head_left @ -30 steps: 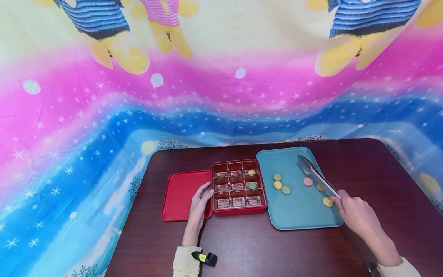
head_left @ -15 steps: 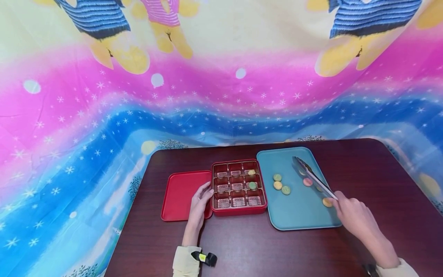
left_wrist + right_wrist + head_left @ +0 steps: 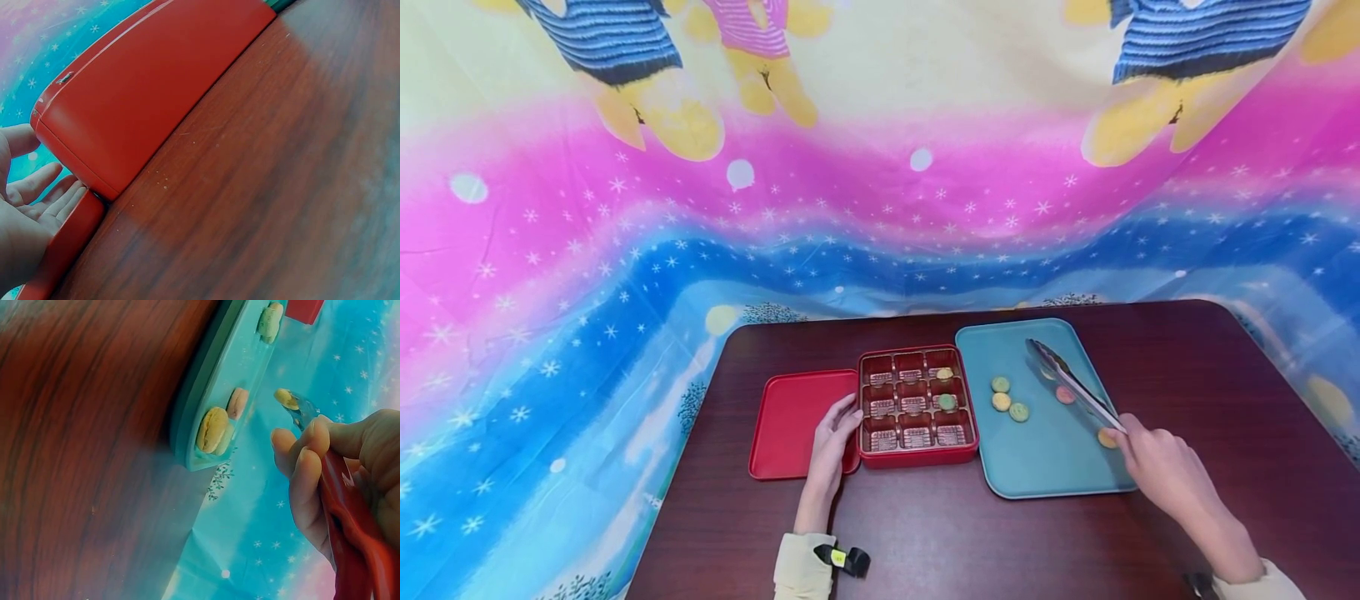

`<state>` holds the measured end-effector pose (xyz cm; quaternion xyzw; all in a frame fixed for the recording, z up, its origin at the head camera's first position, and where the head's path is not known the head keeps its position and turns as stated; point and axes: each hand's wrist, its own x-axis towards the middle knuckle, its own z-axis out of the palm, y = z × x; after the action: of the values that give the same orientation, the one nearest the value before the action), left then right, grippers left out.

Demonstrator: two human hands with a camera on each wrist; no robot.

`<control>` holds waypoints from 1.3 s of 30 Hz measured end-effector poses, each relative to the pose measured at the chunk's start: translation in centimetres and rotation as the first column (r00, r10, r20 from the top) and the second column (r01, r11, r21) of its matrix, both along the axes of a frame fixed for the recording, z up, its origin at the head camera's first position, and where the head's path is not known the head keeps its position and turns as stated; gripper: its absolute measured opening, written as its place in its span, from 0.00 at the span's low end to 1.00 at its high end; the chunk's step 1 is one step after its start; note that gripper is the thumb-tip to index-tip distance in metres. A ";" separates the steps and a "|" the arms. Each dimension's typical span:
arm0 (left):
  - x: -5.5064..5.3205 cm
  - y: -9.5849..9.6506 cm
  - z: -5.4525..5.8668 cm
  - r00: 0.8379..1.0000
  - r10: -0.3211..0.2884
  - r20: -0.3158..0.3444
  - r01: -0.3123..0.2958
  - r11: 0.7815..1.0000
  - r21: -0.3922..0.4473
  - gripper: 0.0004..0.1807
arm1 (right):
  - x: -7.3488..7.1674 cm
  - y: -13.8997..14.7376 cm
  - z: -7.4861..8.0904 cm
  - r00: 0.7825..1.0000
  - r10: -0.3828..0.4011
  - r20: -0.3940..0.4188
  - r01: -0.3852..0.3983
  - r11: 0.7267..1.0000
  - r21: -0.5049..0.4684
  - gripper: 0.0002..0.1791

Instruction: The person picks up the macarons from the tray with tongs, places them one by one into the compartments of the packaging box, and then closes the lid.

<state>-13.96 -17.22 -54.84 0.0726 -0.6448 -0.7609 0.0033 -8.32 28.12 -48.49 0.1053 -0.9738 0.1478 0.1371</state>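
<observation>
Gripping red-handled metal tongs [image 3: 1086, 394] in right hand [image 3: 1168, 463], pinching round yellow macaron [image 3: 285, 398], best lightly, level; resting spread left hand [image 3: 829, 442] against square red box [image 3: 917, 458].

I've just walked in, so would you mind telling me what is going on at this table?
A person's right hand holds tongs over the teal tray, with a yellow macaron at their tips. Other macarons lie on the tray. The left hand is at the left side of the red box. In the box's right-hand column sit one yellow and one green macaron.
</observation>
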 end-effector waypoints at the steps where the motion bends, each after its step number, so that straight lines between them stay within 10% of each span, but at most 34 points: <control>1: 0.0 0.0 0.0 1.000 -0.001 0.001 0.001 1.000 0.001 0.27 | 0.0 -0.1 0.1 1.000 0.002 -0.005 -0.002 1.000 0.001 0.14; 39: 0.0 0.0 0.0 1.000 0.007 0.003 -0.007 1.000 -0.015 0.28 | 0.8 -2.4 1.0 0.991 0.086 -0.100 -0.087 0.996 -0.001 0.12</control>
<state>-14.01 -17.18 -54.86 0.0759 -0.6501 -0.7560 0.0054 -7.53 25.69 -47.49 0.1544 -0.9598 0.1508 0.1796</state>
